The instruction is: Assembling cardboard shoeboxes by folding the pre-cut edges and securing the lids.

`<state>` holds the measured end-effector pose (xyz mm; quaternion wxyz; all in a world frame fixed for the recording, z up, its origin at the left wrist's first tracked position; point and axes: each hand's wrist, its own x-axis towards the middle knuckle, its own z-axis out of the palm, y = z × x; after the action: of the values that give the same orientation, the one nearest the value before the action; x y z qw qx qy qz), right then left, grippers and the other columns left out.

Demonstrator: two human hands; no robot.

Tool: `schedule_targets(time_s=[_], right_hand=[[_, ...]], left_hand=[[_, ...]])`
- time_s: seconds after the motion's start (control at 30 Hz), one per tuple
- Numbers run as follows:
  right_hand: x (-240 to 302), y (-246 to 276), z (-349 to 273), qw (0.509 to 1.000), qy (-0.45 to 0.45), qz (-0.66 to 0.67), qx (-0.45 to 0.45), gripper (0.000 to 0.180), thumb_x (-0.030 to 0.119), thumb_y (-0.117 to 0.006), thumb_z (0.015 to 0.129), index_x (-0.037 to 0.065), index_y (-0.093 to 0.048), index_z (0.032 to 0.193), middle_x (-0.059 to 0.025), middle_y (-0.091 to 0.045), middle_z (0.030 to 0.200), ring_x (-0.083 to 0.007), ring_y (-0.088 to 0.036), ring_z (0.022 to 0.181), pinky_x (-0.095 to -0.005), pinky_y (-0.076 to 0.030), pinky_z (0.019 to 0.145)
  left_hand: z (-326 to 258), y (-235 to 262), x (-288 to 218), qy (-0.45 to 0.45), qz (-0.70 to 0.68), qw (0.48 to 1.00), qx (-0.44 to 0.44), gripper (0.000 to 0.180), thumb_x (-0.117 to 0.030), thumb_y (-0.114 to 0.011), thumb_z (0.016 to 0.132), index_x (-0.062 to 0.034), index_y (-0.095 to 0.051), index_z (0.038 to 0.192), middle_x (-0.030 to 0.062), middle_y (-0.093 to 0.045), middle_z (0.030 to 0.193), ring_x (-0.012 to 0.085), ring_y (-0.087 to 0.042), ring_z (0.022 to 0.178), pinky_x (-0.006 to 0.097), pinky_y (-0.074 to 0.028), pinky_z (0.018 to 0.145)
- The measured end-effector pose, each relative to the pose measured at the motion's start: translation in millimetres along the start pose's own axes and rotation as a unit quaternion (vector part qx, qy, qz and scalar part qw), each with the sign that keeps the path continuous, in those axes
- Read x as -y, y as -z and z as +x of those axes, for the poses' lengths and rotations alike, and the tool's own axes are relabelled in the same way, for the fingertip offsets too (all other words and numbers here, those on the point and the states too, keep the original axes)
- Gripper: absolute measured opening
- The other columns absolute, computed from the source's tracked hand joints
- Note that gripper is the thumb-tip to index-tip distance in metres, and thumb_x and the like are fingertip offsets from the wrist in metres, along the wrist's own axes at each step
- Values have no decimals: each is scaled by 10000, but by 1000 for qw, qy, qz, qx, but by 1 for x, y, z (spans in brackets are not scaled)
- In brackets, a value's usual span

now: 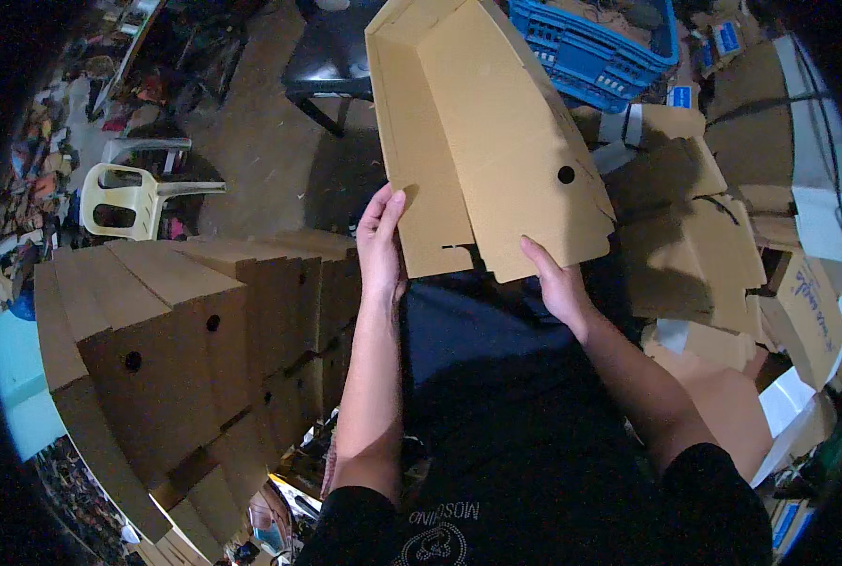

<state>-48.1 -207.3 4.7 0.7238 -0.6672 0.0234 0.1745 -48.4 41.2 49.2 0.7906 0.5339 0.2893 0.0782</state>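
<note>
A tan cardboard file box (482,123), partly folded along its creases and with a round black hole, is held up in front of my body. My left hand (380,241) grips its lower left edge, thumb on the inner face and fingers behind. At the lower right edge my right hand (558,287) pinches the board, its thumb on top and its other fingers hidden underneath. Notches and flaps show along the near edge, between the two hands.
Brown cardboard boxes (166,358) with round holes stand in rows at the left. Flattened cardboard (690,250) is piled at the right. Farther off are a blue plastic crate (595,57), a black stool (326,61) and a cream plastic chair (124,198).
</note>
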Motion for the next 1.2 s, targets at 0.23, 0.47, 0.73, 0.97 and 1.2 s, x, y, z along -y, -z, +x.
schedule_targets(time_s=[0.23, 0.47, 0.73, 0.97, 1.2], right_hand=[[-16, 4, 10, 1000, 27, -4, -1, 422, 222, -672, 1039, -5, -583, 1384, -135, -655, 1338, -256, -612, 1251, -387, -467, 1069], [-11, 3, 13, 1000, 21, 0, 4, 422, 213, -656, 1054, -11, -565, 1401, -144, -643, 1359, -257, -597, 1274, -387, -458, 1086], [-4, -1, 14, 998, 48, -28, -9, 397, 209, -655, 1057, -20, -584, 1373, -137, -658, 1340, -248, -617, 1241, -382, -474, 1065], [3, -5, 10, 997, 71, 3, -4, 357, 187, -660, 1054, -41, -612, 1324, -133, -683, 1298, -232, -641, 1202, -372, -490, 1038], [-25, 11, 4, 972, 171, -162, 6, 357, 162, -639, 1060, -55, -607, 1341, -145, -673, 1313, -256, -644, 1200, -395, -493, 1044]], left_hand=[[15, 2, 8, 34, -51, 998, 17, 356, -196, -697, 1034, -8, -625, 1327, 74, -717, 1156, 156, -692, 1043, 321, -561, 924], [17, 3, 9, 43, -44, 995, 72, 381, -200, -687, 1040, 4, -608, 1352, 88, -721, 1206, 166, -694, 1083, 332, -558, 954], [13, 14, -1, -35, 81, 995, 48, 428, -108, -665, 1025, -14, -537, 1422, 21, -717, 1058, 134, -676, 1043, 322, -525, 1000], [8, 18, -19, -68, 170, 979, 90, 512, 24, -629, 931, -48, -470, 1413, 17, -671, 1032, 138, -621, 1033, 334, -484, 1022], [0, 13, -26, -116, 182, 971, 105, 560, 104, -615, 890, -91, -414, 1375, 29, -646, 1039, 138, -617, 1011, 337, -499, 994]])
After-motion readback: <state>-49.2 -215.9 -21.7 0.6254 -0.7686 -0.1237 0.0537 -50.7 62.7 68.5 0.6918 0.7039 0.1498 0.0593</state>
